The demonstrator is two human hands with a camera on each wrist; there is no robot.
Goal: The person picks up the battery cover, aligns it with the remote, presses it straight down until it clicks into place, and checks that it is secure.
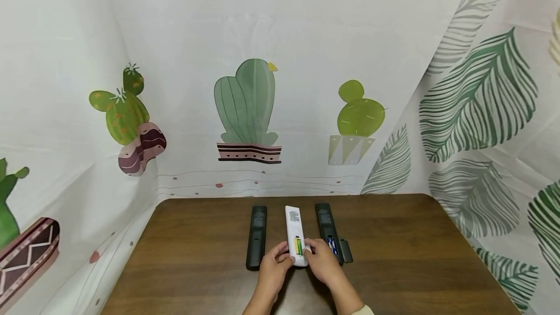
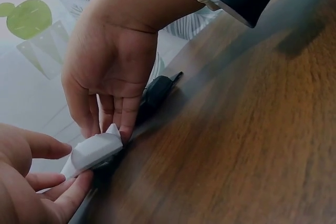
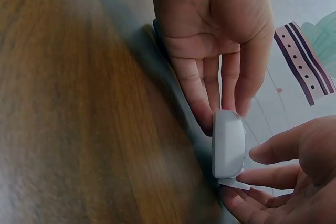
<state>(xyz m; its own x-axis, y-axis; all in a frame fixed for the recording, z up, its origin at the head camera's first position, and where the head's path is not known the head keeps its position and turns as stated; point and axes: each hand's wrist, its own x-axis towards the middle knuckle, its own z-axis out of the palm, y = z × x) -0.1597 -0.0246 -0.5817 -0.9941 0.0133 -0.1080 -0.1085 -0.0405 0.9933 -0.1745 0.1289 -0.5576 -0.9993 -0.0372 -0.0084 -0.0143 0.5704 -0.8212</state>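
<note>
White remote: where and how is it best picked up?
I'd probably pinch the white remote by the long edges of its upper half, from above: it is slim there, and the open battery compartment sits lower, between the left hand and right hand.

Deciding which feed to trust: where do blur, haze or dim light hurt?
Head: bright, but label on the white remote too small to read; left wrist: dimmer, dark blurred streak across the tabletop; right wrist: dimmer, pale haze over the tabletop.
</note>
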